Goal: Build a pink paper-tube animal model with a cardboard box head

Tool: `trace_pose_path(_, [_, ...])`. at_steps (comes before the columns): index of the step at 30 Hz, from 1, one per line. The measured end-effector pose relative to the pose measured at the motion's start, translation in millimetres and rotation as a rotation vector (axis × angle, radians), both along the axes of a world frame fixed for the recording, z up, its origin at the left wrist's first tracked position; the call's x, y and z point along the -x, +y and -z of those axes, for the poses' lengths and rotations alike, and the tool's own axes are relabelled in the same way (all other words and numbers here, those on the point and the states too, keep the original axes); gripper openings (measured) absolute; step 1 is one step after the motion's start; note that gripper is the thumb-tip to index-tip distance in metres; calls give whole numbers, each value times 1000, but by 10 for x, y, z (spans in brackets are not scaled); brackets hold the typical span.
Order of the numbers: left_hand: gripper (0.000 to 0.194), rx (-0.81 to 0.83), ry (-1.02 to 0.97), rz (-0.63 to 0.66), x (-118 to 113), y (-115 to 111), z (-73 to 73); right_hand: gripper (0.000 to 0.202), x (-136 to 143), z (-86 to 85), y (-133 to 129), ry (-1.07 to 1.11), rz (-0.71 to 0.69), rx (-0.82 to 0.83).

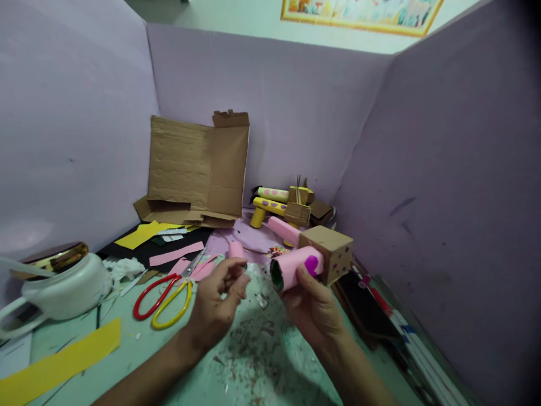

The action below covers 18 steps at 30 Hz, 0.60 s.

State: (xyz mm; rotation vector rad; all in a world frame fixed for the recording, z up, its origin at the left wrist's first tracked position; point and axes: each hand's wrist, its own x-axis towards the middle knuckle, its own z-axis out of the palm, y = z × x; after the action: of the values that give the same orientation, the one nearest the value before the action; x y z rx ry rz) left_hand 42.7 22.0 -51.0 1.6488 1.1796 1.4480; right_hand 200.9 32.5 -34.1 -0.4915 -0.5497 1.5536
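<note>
My right hand (315, 316) is closed around a pink paper-covered tube (291, 270) with a purple heart on its side and a dark hollow end facing left. The tube adjoins a small brown cardboard box (327, 245) with dark spots, and a narrower pink tube (284, 230) sticks out from the box's far side. To the left, my left hand (220, 299) hovers with loosely curled fingers, thumb and forefinger apart, nothing visible between them. Just behind those fingers is a short pink roll (236, 250), its lower part hidden.
Scissors (169, 299) with red and yellow handles lie beside pink strips (176, 254). A white teapot-like vessel (70, 290) stands left, near a yellow strip (63, 361). Yellow cardboard figures (279, 206) and an opened carton (198, 169) are behind. A black flat object (363, 304) lies right.
</note>
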Motion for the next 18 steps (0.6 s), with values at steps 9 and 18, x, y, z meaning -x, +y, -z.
trace_pose_path(9, [26, 284, 904, -570, 1112, 295, -34, 44, -17, -300, 154, -68, 263, -126])
trace_pose_path(18, [45, 409, 1062, -310, 1213, 135, 338, 52, -111, -34, 189, -107, 345, -124])
